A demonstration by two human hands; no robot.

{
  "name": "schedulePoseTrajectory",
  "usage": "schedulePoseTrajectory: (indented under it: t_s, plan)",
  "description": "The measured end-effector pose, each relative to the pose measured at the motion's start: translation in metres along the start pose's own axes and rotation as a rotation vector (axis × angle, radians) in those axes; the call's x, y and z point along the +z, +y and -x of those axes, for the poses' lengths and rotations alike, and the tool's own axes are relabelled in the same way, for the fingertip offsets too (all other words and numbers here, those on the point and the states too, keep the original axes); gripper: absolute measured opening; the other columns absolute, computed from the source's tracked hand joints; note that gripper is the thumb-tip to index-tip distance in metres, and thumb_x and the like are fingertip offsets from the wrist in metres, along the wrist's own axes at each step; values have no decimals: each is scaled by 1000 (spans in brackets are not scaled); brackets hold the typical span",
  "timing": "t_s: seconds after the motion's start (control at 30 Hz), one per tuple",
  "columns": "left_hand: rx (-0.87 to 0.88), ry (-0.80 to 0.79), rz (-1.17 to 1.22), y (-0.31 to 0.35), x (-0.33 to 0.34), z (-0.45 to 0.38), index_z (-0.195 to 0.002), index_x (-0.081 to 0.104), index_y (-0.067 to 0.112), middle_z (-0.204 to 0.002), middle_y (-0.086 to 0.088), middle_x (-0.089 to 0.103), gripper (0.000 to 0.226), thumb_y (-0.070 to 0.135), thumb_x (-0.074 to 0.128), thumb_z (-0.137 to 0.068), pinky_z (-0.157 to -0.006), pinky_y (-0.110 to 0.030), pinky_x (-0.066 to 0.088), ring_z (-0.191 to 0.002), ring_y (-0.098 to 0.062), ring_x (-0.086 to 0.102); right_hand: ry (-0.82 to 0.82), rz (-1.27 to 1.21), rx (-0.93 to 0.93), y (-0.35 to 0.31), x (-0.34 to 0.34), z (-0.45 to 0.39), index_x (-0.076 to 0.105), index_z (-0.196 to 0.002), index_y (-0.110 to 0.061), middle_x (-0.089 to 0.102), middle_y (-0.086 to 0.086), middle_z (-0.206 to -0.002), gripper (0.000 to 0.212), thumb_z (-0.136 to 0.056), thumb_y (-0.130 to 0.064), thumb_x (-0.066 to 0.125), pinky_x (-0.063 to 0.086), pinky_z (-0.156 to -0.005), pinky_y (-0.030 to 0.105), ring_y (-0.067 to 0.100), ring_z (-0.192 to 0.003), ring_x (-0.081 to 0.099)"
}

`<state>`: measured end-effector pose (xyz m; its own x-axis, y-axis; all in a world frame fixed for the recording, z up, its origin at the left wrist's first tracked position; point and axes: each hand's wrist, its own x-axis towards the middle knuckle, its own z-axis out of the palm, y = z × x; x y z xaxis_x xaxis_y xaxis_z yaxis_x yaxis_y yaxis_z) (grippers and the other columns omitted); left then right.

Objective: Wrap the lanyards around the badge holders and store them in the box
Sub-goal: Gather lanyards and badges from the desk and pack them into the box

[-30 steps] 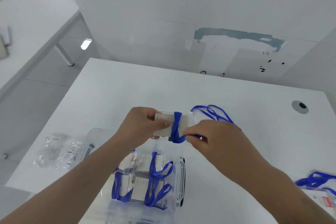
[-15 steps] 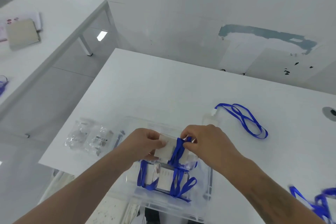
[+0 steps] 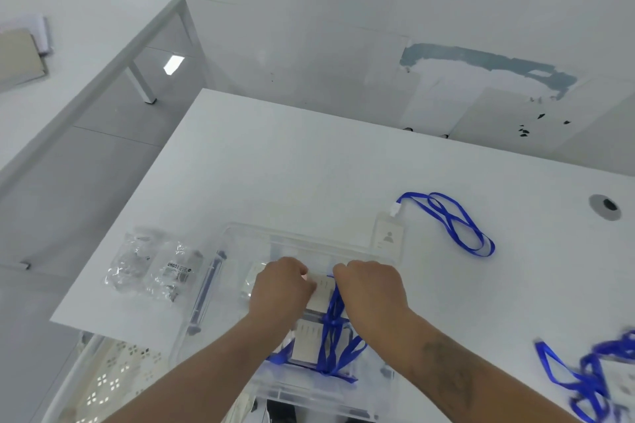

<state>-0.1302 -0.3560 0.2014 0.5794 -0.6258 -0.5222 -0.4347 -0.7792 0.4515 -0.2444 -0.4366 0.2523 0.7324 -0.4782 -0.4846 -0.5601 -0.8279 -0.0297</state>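
Bare table (image 3: pixel 309 165) beyond the box (image 3: pixel 240 233); plastic bags (image 3: pixel 154 268) crowd its left side.

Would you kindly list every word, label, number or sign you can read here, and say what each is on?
"UHGO", uncertain, partly blurred: printed label on the clear plastic packet left of the box.
Person icon, with lines beneath too small to read: card in the badge holder lying on the table.
Cards in the wrapped badge holders in the box: faint marks, unreadable.
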Motion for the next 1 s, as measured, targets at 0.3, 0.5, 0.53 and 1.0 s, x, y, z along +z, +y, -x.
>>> schedulePoseTrajectory:
  t_s: [0.3, 0.5, 0.53, 1.0]
  plan:
    - [152, 67, -176, 23, -30, 23, -111, 71, 30, -103, 13, 74, 30, 44, 53, -92, -86, -25, 54, -90, -7, 67, 224, -97, -44, 19, -26, 29, 60, -104, -27, 61, -7, -87, 15, -91, -21, 56, 49, -62, 29, 17, -74, 59]
    - [385, 188, -128, 91, -47, 44, -84, 71, 29, -77, 16, 71, 30, 51, 51, -91, -74, -27, 55, -70, -4, 65, 567, -387, 109, 77, -48, 43, 69, -94, -36, 69, -18, -82, 9, -88, -38, 63, 52, -62, 27, 5, -69, 64]
    - [401, 205, -85, 102, -47, 41, -82, 71, 28, -75, 15, 70, 29, 50, 53, -90, -73, -28, 55, -69, -4, 65, 563, -400, 138, 89, -51, 43, 69, -95, -36, 68, -19, -84, 10, -90, -38, 61, 50, -64, 25, 4, -71, 63]
    - [139, -146, -318, 168, 19, -109, -103, 66, 17, -105, 1, 70, 25, 29, 64, -81, -84, -31, 52, -88, -19, 61, 310, -316, 128, 197, 25, -68, 59, -125, -38, 51, -16, -133, 32, -98, -25, 48, 46, -75, 27, 10, -116, 51]
